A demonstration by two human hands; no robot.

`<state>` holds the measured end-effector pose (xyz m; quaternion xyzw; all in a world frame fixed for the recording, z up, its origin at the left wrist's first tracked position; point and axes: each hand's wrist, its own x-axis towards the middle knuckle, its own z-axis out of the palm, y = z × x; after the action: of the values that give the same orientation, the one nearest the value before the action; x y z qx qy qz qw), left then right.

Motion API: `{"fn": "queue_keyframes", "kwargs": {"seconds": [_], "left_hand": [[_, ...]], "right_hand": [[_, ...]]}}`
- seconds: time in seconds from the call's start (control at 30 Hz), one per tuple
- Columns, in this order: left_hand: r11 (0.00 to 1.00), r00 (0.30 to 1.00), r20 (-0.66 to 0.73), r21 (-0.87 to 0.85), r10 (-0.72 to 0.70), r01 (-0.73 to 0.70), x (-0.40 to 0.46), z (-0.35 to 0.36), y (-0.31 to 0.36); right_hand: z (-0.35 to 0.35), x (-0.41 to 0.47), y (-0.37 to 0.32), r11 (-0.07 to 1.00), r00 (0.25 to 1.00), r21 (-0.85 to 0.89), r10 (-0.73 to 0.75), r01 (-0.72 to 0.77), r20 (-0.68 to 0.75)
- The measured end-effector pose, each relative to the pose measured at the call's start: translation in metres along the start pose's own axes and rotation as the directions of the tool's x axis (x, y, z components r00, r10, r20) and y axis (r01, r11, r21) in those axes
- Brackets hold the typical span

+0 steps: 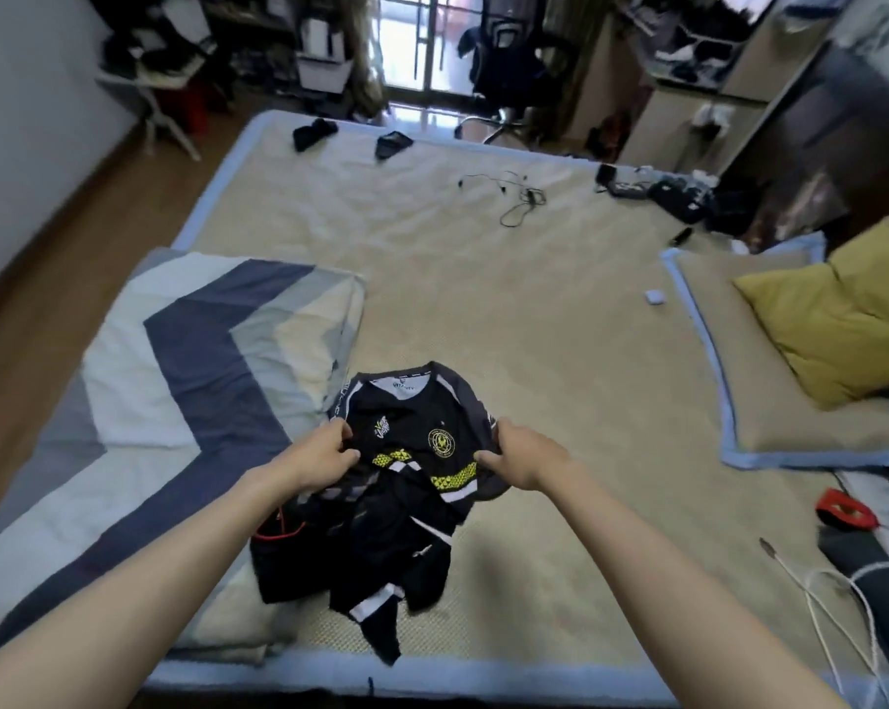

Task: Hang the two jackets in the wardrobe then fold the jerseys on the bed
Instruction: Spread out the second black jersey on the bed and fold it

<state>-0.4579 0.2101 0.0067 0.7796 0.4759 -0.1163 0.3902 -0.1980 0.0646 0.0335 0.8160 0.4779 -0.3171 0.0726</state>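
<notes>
A black jersey with yellow bands, white stripes and a round gold crest lies on the bed, collar pointing away from me. My left hand pinches its left side and my right hand grips its right side near the sleeve. Below it sits a crumpled heap of more black jerseys with white trim and a red cord. No jackets are in view.
A folded quilt in blue, grey and white lies at the left. Pillows, one yellow, sit at the right. Cables, small dark items and a white case lie farther up the bed. White cords lie at the lower right.
</notes>
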Motion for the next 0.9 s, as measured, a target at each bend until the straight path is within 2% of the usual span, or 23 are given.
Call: {"fn": "queue_keyframes", "kwargs": {"seconds": [0.13, 0.27, 0.37, 0.5, 0.63, 0.77, 0.83, 0.9], "left_hand": [[0.998, 0.997, -0.046, -0.005, -0.056, 0.055, 0.051, 0.02, 0.0], [0.994, 0.995, -0.069, 0.082, -0.067, 0.072, 0.137, 0.049, -0.026], [0.986, 0.991, -0.111, 0.137, -0.078, 0.093, 0.214, 0.069, -0.053], [0.988, 0.986, -0.167, 0.144, -0.021, 0.046, 0.309, 0.088, -0.087], [0.992, 0.955, -0.289, 0.091, -0.061, 0.091, 0.374, 0.097, -0.111], [0.986, 0.947, -0.288, 0.048, -0.141, 0.162, 0.395, 0.088, -0.119], [0.992, 0.944, -0.305, -0.037, -0.126, 0.121, 0.393, 0.082, -0.115], [0.993, 0.936, -0.34, -0.1, -0.088, 0.057, 0.384, 0.077, -0.105]], "right_hand": [[-0.001, 0.077, 0.029, 0.996, 0.999, 0.089, -0.025, 0.028, -0.024], [0.045, 0.175, 0.037, 0.973, 0.999, 0.229, 0.013, -0.005, -0.034], [0.081, 0.25, 0.03, 0.978, 0.996, 0.21, -0.001, 0.021, -0.093], [0.106, 0.344, 0.016, 0.965, 0.966, 0.241, -0.046, 0.109, -0.253], [0.118, 0.413, 0.001, 0.981, 0.939, 0.131, -0.092, 0.143, -0.331], [0.124, 0.445, -0.001, 0.992, 0.973, 0.116, -0.021, 0.049, -0.231], [0.121, 0.446, 0.005, 0.973, 0.989, 0.215, -0.054, 0.083, -0.137], [0.111, 0.435, 0.013, 0.909, 0.991, 0.399, -0.096, 0.124, -0.09]]}}
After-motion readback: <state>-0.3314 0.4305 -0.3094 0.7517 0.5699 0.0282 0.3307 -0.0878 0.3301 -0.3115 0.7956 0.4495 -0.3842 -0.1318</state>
